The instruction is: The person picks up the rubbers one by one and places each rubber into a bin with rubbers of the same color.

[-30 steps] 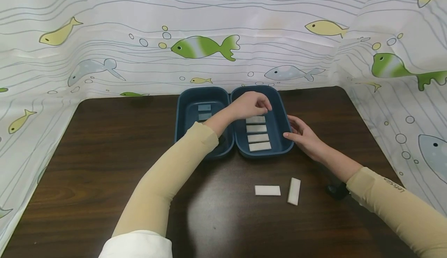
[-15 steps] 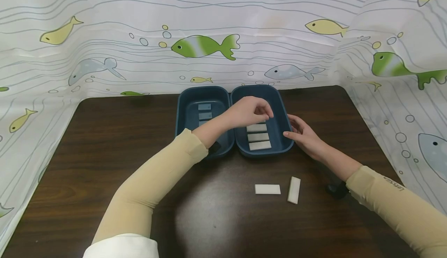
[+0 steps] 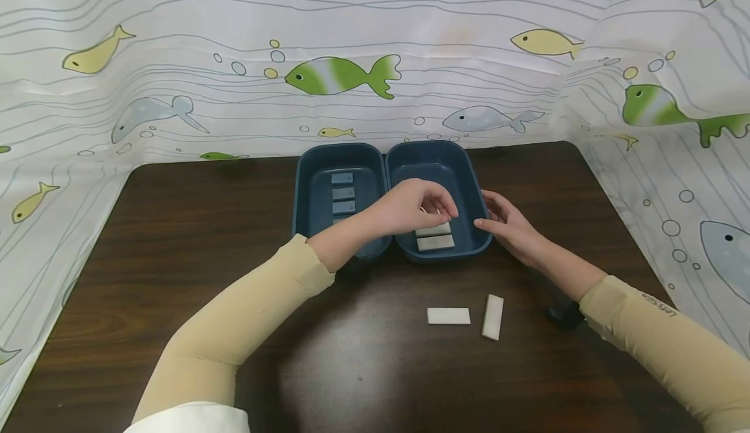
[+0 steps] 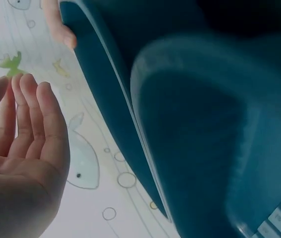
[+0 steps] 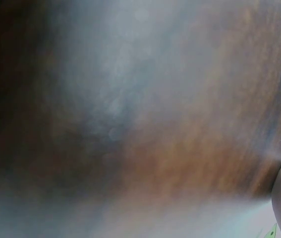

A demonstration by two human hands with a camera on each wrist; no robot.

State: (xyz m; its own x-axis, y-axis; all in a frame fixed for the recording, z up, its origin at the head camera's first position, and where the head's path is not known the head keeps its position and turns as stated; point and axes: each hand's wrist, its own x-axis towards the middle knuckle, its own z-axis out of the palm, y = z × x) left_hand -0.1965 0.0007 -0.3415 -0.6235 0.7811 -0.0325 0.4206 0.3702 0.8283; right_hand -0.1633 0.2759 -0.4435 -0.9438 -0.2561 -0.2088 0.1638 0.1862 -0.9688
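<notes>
Two dark blue trays lie side by side. Over the right tray [image 3: 469,189], my left hand [image 3: 413,208] hovers palm down, its fingers gently bent. The left wrist view shows that hand's [image 4: 28,144] thumb near the fingertips, with nothing visible between them. White rectangular blocks [image 3: 436,243] lie in a column beneath it, partly hidden. My right hand [image 3: 515,228] holds the right tray's outer side, thumb at the rim and fingers along the outside. Inside the left tray [image 3: 313,189], several small bluish-looking blocks [image 3: 343,193] form a column, partly covered by my left forearm.
Two loose white blocks, one lying crosswise [image 3: 448,316] and one lengthwise [image 3: 493,317], are on the dark wooden table [image 3: 193,224] in front of the right tray. A fish-print curtain [image 3: 234,42] hangs behind and beside the table. The right wrist view is mostly blurred tabletop.
My left hand has moved nearer to me along the column of white blocks, and its forearm has dropped, showing more blocks in the left tray. My right hand stays at the rim.
</notes>
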